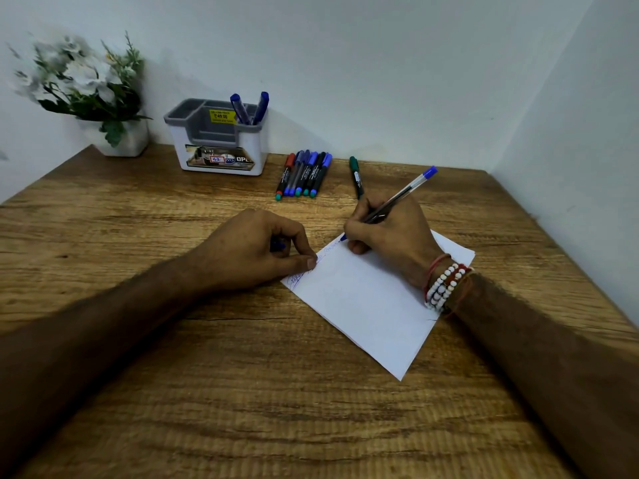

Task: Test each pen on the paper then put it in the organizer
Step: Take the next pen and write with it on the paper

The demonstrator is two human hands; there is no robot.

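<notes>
right hand grips a clear blue-ended pen, tip testing the white paper sheet; left hand, curled round its blue cap, pins the sheet.

A small blue thing is mostly hidden inside the curled left hand. The scribbles on the paper are partly covered by it and cannot be read. The flowers are blurred.

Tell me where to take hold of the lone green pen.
Likely best: pinch the green pen at mid-barrel from above, fingers either side. It lies flat on the table, apart from the row of pens, its near end by the right hand.
</notes>
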